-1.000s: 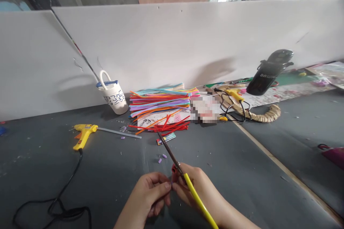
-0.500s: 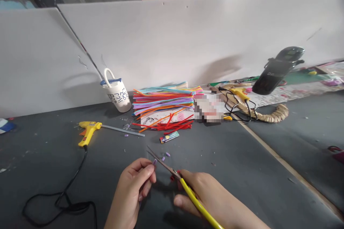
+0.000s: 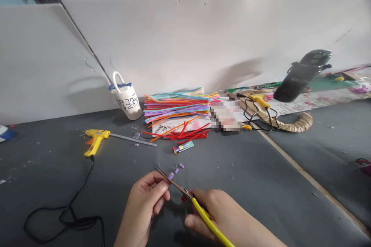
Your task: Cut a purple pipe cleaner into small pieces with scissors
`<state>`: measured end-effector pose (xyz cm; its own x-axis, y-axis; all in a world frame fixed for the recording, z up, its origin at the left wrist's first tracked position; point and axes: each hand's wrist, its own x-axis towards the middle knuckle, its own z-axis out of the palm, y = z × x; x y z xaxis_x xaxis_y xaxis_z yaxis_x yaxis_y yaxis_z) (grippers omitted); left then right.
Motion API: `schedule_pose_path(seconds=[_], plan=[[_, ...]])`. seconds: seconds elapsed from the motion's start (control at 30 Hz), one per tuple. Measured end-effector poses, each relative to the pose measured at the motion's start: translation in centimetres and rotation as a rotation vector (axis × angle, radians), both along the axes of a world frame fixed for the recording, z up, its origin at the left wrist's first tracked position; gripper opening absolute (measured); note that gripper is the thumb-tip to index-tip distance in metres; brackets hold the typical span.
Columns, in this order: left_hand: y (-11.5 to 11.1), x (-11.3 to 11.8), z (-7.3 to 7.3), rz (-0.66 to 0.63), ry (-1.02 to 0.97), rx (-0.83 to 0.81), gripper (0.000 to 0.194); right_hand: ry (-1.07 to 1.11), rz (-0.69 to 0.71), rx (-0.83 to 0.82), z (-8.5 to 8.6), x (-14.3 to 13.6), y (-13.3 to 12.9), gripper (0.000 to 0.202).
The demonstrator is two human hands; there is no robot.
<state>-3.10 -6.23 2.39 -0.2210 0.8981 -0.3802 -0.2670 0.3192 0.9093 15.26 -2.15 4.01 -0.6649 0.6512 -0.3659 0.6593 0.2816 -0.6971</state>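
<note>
My left hand (image 3: 149,197) is closed, thumb and forefinger pinching a thin purple pipe cleaner that is mostly hidden by the fingers. Its short purple end (image 3: 171,176) shows at the blades of the scissors (image 3: 174,185). Those scissors have yellow handles and are gripped by my right hand (image 3: 217,210), with the blades nearly together and pointing up and left across my left fingertips. Something small and red shows by the right fingers; I cannot make out what it is. Just beyond the blades lie cut purple pieces (image 3: 181,166) on the dark tabletop.
A bundle of coloured pipe cleaners (image 3: 176,108) lies against the white partition (image 3: 174,46), with red ones (image 3: 188,136) and a small box (image 3: 183,147) before it. A yellow glue gun (image 3: 97,141) with its cord is left, beside a white cup (image 3: 129,104). A black bottle (image 3: 298,79) stands right.
The scissor blades have closed further and shifted slightly left over my left fingertips. The purple end at the blades shows more clearly. Both hands keep their grips.
</note>
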Motion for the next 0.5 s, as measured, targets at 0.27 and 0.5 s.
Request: schedule_pose_path(seconds=[0.27, 0.5], plan=[[0.19, 0.01, 0.05, -0.03, 0.049, 0.003, 0.017, 0.009, -0.016, -0.016, -0.2, -0.14, 0.06, 0.039], [0.33, 0.06, 0.0, -0.031, 0.003, 0.003, 0.018, -0.013, -0.011, -0.056, 0.45, -0.39, 0.04, 0.038]])
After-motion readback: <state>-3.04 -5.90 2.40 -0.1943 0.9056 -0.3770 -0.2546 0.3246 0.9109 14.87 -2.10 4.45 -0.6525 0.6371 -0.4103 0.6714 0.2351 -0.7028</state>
